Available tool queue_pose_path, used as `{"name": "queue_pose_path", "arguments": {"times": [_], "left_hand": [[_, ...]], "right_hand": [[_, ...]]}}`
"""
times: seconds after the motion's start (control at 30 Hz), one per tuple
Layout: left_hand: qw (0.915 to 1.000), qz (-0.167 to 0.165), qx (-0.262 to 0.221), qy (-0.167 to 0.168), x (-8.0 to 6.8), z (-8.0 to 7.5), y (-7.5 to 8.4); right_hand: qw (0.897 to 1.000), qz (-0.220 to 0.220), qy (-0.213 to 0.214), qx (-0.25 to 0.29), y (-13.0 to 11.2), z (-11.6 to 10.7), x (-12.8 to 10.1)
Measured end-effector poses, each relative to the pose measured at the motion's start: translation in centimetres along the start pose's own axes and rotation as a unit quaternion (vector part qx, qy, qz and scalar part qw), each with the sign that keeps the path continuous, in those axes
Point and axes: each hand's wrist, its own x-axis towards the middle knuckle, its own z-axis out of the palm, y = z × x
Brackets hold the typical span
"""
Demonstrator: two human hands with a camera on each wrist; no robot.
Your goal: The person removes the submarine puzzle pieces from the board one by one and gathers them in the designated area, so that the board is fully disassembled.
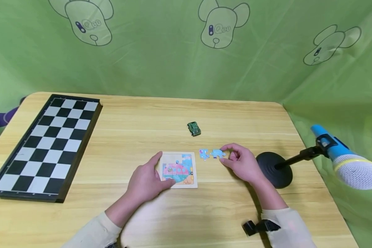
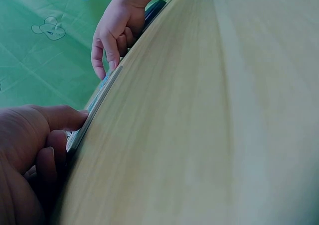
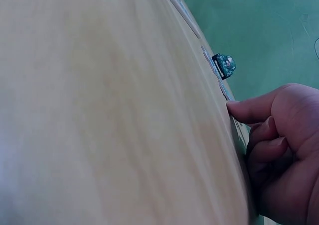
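A small square jigsaw puzzle board (image 1: 179, 153) with a pale rim and a pink-and-blue picture lies on the table. My left hand (image 1: 145, 181) grips its left side, thumb at the lower edge and index finger by the upper left corner. The board's upper left part shows bare and pale. To its right, my right hand (image 1: 243, 163) pinches a light blue puzzle piece (image 1: 217, 153) between thumb and index finger, low at the tabletop. Another puzzle piece (image 1: 203, 154), blue with pink, lies between that one and the board. The right wrist view shows the thumb (image 3: 241, 109) at the piece's edge.
Behind the puzzle sits a dark green toy car (image 1: 193, 128). A folded black-and-white chessboard (image 1: 49, 144) lies at the left. Close to my right hand stands a round black base (image 1: 274, 170) carrying a blue microphone (image 1: 356, 168). Green curtain (image 1: 161, 62) hangs behind the table.
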Motion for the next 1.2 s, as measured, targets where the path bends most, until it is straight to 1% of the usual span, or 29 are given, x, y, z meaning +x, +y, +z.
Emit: {"name": "queue_pose_path", "arguments": {"times": [0.2,0.43,0.63,0.9,1.07,1.2], "left_hand": [[1.0,-0.004,-0.003,-0.002,-0.1,-0.1,0.1],[0.9999,-0.009,-0.005,0.0,-0.2,-0.1,0.0],[1.0,-0.006,-0.006,0.003,-0.2,-0.1,-0.1],[1.0,-0.001,-0.002,0.001,-0.1,0.0,0.0],[1.0,-0.004,-0.003,-0.002,-0.1,-0.1,0.1],[1.0,-0.005,-0.005,-0.003,-0.1,-0.1,0.1]], "right_hand": [[1.0,0.007,0.004,0.0,0.0,-0.1,0.0],[1.0,-0.011,0.003,0.015,0.2,0.2,0.2],[0.999,-0.022,0.019,0.03,-0.2,0.7,-0.4],[0.996,-0.058,0.033,0.055,-2.5,2.6,-1.8],[0.995,-0.068,0.029,0.073,-3.9,4.3,-2.3],[0.994,-0.064,0.021,0.083,-4.8,5.7,-2.2]]}}
